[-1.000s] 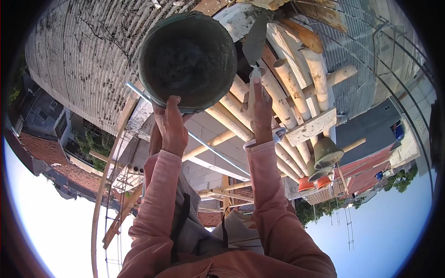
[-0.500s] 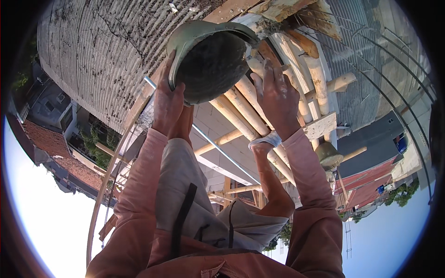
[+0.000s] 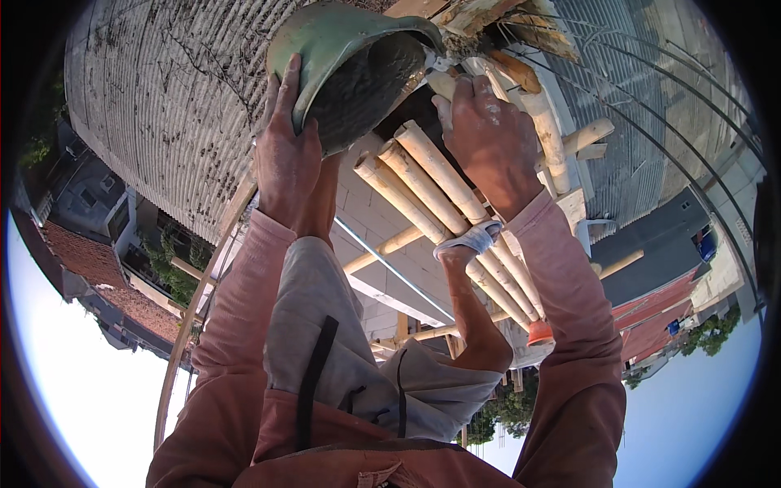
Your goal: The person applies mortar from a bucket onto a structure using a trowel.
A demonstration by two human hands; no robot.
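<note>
One green bucket (image 3: 305, 45) is leaning at the top middle, over the edge of the left roof, its mouth tipping toward the right and toward the person. It is holding a dark grey wet mix (image 3: 350, 89), which is lying against the inner wall; how deep it goes, I cannot tell.

Two hands are working. The left hand (image 3: 291, 159) is gripping the bucket's near left side, partly open, its fingers lying along the outer wall and its thumb sitting near the rim. The right hand (image 3: 495, 134) is curling almost fully closed around one pale tool handle (image 3: 442, 85) just beside the bucket's mouth; the hand and the bucket are hiding most of the tool.

Below the hands, three bamboo poles (image 3: 425, 189) are lying side by side, their cut ends pointing up toward the bucket. One foot in a pale shoe (image 3: 480, 237) is resting across them. One thin light-blue pipe (image 3: 399, 272) is slanting past on the left. One small orange container (image 3: 539, 332) is showing near the poles' far ends, its contents hidden. Two corrugated roofs are flanking the scene, one left (image 3: 163, 106), one right (image 3: 618, 154).
</note>
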